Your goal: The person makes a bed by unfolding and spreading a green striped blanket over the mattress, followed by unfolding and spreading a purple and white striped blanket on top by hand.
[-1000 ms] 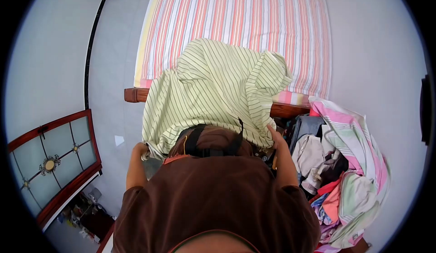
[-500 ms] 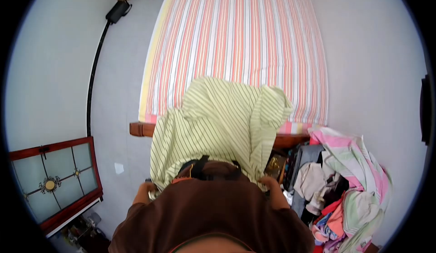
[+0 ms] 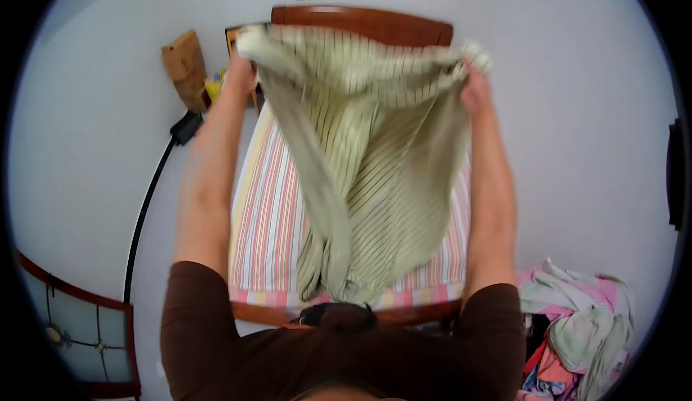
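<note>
A pale green shirt (image 3: pixel 389 185) with thin dark stripes hangs spread in the air before me, somewhat blurred by motion. My left hand (image 3: pixel 243 73) is closed on its upper left corner, and my right hand (image 3: pixel 475 91) grips the upper right corner. Both arms are stretched forward and raised. One sleeve-like strip dangles on the left side, while the lower end droops toward the foot of the bed. Behind the shirt lies a bed with a striped pink, white and yellow sheet (image 3: pixel 259 235), partly covered from view.
The bed has a brown wooden headboard (image 3: pixel 360 18) and a footboard (image 3: pixel 249 313). Heaped clothes (image 3: pixel 584 329) lie at the lower right. A brown paper bag (image 3: pixel 185 66) and a black case (image 3: pixel 187 127) are at the left wall, near a wood-framed glass panel (image 3: pixel 79 336).
Both hands have swung from beside my body up and forward, lifting the shirt off the bed's foot end. My view has tilted up, bringing the headboard into sight.
</note>
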A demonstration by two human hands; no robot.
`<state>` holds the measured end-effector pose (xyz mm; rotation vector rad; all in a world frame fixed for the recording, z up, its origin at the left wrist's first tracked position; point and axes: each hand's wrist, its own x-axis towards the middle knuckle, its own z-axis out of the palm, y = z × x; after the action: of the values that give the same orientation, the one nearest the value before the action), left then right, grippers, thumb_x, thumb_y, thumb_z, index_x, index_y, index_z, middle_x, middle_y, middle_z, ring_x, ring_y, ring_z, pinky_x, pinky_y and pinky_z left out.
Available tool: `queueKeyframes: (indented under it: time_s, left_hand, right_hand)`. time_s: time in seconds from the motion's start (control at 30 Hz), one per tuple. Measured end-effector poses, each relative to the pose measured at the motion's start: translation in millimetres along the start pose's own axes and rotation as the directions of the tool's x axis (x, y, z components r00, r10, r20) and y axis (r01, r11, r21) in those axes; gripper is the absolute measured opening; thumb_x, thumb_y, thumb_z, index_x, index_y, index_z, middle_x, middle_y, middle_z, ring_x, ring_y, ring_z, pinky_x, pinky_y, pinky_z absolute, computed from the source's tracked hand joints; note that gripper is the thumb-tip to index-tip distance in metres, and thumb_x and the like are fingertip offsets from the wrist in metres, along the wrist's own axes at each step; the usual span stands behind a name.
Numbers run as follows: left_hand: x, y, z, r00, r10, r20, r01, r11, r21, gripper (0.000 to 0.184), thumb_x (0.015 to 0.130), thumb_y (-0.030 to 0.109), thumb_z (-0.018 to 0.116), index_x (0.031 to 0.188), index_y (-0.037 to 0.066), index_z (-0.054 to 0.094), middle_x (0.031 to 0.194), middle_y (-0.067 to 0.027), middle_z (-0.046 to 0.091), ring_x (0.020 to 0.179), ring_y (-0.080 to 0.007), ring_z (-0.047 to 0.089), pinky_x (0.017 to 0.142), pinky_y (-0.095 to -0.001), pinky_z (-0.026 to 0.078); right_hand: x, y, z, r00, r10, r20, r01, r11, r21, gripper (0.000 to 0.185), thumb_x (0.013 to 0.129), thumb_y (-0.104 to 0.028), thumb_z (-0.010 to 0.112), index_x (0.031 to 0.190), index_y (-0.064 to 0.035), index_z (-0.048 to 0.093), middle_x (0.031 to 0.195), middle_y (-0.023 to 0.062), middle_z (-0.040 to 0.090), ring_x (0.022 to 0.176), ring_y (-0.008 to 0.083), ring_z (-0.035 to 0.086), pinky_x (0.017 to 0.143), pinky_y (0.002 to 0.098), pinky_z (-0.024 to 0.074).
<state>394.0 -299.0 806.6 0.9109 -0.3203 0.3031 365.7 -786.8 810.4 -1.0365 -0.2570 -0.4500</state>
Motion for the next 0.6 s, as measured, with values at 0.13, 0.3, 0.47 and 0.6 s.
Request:
queueKeyframes:
  time_s: [0.13, 0.3, 0.47, 0.6]
  left_hand:
    - [81, 226, 137, 0.786, 0.568, 0.245, -0.612, 0.772, 0.173, 0.030, 0.089, 0.029, 0.045, 0.110, 0.009, 0.055, 0.107, -0.0046, 0.058, 0.100, -0.0187, 0.053, 0.086, -0.0328, 0.042]
    - [89, 329, 102, 0.730, 0.597, 0.334, -0.679, 0.572, 0.461, 0.041, 0.091, 0.034, 0.039, 0.119, 0.006, 0.051, 0.116, -0.0055, 0.053, 0.111, -0.0163, 0.044, 0.094, -0.0326, 0.033]
    - [40, 280, 49, 0.902, 0.430, 0.044, -0.360, 0.690, 0.628, 0.047, 0.090, 0.036, 0.035, 0.117, 0.000, 0.052, 0.113, -0.0118, 0.056, 0.104, -0.0206, 0.050, 0.089, -0.0320, 0.038]
    - [4, 209, -79, 0.969, 0.197, 0.146, -0.241, 0.657, 0.714, 0.041, 0.088, 0.030, 0.045, 0.121, 0.006, 0.052, 0.113, -0.0058, 0.057, 0.106, -0.0164, 0.050, 0.091, -0.0326, 0.039]
  right_hand:
    - [69, -228, 95, 0.873, -0.475, 0.112, 0.462, 0.878, 0.125, 0.034, 0.085, -0.018, 0.062, 0.113, -0.0021, 0.053, 0.113, 0.0055, 0.056, 0.099, 0.0171, 0.054, 0.088, 0.0294, 0.0436]
    - [43, -286, 71, 0.833, -0.550, -0.055, 0.550, 0.835, -0.015, 0.044, 0.089, -0.017, 0.055, 0.127, -0.0001, 0.041, 0.126, 0.0087, 0.048, 0.114, 0.0210, 0.047, 0.097, 0.0340, 0.0399]
    - [6, -271, -18, 0.885, -0.393, -0.251, 0.395, 0.918, -0.046, 0.042, 0.092, -0.021, 0.051, 0.127, 0.0004, 0.041, 0.128, 0.0103, 0.046, 0.116, 0.0230, 0.045, 0.099, 0.0364, 0.0376]
    - [-46, -230, -107, 0.938, -0.323, -0.126, 0.329, 0.944, 0.029, 0.043, 0.091, -0.024, 0.051, 0.126, -0.0007, 0.043, 0.125, 0.0095, 0.049, 0.113, 0.0225, 0.048, 0.095, 0.0364, 0.0406]
